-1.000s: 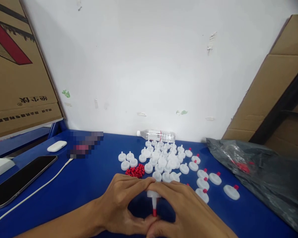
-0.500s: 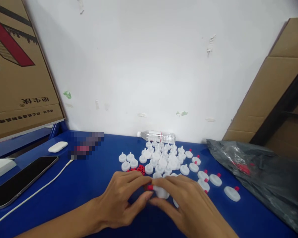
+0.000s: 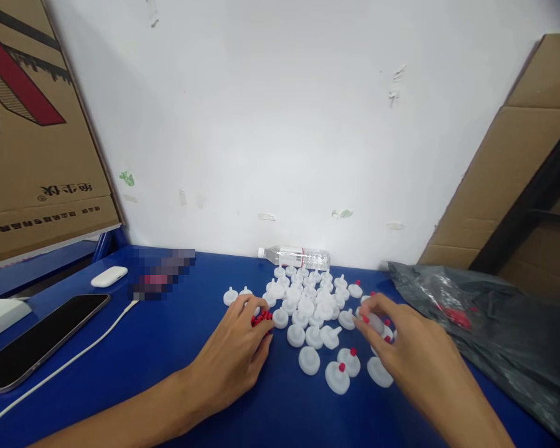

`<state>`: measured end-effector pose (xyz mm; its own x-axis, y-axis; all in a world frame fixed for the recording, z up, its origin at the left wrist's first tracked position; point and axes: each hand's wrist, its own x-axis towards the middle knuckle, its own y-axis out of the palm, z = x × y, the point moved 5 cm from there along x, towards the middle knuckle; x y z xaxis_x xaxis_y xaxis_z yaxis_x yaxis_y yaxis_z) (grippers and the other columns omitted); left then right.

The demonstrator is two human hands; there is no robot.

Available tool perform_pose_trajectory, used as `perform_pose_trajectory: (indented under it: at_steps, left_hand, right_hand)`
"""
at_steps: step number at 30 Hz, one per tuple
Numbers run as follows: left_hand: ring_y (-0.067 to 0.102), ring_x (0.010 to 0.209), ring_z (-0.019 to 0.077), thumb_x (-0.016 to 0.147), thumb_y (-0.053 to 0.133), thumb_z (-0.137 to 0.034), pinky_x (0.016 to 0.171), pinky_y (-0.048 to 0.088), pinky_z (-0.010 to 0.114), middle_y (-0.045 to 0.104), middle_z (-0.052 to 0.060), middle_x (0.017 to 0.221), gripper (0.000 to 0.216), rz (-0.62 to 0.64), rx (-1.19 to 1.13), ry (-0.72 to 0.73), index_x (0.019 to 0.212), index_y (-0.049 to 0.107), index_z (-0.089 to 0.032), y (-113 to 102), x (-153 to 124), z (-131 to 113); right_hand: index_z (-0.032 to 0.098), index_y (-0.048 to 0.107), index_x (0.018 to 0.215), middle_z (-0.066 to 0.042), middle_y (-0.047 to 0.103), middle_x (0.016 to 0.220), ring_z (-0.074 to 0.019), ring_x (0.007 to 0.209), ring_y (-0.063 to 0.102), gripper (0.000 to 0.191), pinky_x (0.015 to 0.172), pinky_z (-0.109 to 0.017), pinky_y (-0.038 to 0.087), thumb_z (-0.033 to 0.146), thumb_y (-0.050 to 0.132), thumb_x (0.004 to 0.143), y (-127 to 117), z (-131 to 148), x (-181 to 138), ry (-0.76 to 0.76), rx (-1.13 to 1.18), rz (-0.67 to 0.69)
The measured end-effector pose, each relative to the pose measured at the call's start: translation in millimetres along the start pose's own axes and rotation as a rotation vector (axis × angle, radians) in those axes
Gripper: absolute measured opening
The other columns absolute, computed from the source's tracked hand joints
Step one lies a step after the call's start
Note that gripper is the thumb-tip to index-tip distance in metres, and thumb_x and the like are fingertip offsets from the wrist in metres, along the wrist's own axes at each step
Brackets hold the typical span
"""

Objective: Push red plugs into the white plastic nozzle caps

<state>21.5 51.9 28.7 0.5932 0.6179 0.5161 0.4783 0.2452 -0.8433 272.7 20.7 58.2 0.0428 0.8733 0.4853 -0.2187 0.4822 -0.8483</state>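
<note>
My left hand (image 3: pixel 236 345) is over a small pile of red caps (image 3: pixel 262 318) at the middle of the blue table. Its thumb and index finger are bent and apart, with red caps showing between them; the other fingertips are hidden. To the right, my right hand (image 3: pixel 408 342) pinches a white disc with a red cap (image 3: pixel 376 323) between thumb and fingers, among other capped discs. Several uncapped white discs with narrow spouts (image 3: pixel 305 306) crowd the table between my hands. Nearer to me lie capped discs, such as one white disc (image 3: pixel 337 378) with its red tip up.
A clear plastic bottle (image 3: pixel 294 256) lies against the wall. At left are a phone (image 3: pixel 42 339), a white case (image 3: pixel 109 276) and a white cable (image 3: pixel 65 364). A grey plastic bag (image 3: pixel 504 336) covers the right side. Cardboard boxes (image 3: pixel 42 162) flank the table.
My hands were together at the centre around a white disc and a red cap. They have parted: the left to the red caps, the right rightward with a capped disc.
</note>
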Motion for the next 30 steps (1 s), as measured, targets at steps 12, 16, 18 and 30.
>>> perform_pose_trajectory:
  at_steps: [12, 16, 18, 30]
  left_hand:
    - [0.049, 0.111, 0.0269, 0.093, 0.05, -0.007, 0.094, 0.052, 0.047, 0.056, 0.011, 0.114, 0.022, 0.056, 0.011, 0.006, 0.103, 0.067, -0.018, 5, 0, 1]
    - [0.048, 0.11, 0.0277, 0.094, 0.049, -0.008, 0.093, 0.052, 0.047, 0.055, 0.011, 0.113, 0.022, 0.068, 0.023, -0.004, 0.101, 0.067, -0.018, 4, 0, 3]
    - [0.048, 0.109, 0.0278, 0.095, 0.048, -0.009, 0.092, 0.051, 0.047, 0.055, 0.011, 0.113, 0.022, 0.072, 0.027, -0.004, 0.099, 0.068, -0.018, 4, 0, 3]
    - [0.048, 0.108, 0.0263, 0.098, 0.044, -0.009, 0.091, 0.049, 0.045, 0.056, 0.009, 0.11, 0.025, 0.088, -0.033, 0.029, 0.095, 0.068, -0.018, 8, -1, 0]
  right_hand:
    - [0.03, 0.072, 0.078, -0.003, 0.074, 0.088, -0.0288, 0.089, 0.069, 0.003, 0.065, -0.032, 0.049, 0.029, 0.07, 0.08, 19, -14, 1, 0.029, 0.054, 0.183]
    - [0.03, 0.074, 0.076, -0.002, 0.074, 0.082, -0.0276, 0.085, 0.07, 0.007, 0.065, -0.032, 0.05, 0.026, 0.07, 0.081, 20, -15, 2, 0.045, 0.011, 0.218]
    - [0.03, 0.074, 0.081, -0.003, 0.074, 0.084, -0.0285, 0.085, 0.07, 0.004, 0.066, -0.034, 0.051, 0.029, 0.071, 0.081, 21, -16, 1, 0.058, -0.003, 0.22]
    - [0.021, 0.058, 0.14, -0.01, 0.057, 0.144, -0.037, 0.137, 0.047, 0.052, 0.105, -0.058, 0.046, 0.049, 0.044, 0.099, 51, -15, -11, -0.159, -0.021, 0.203]
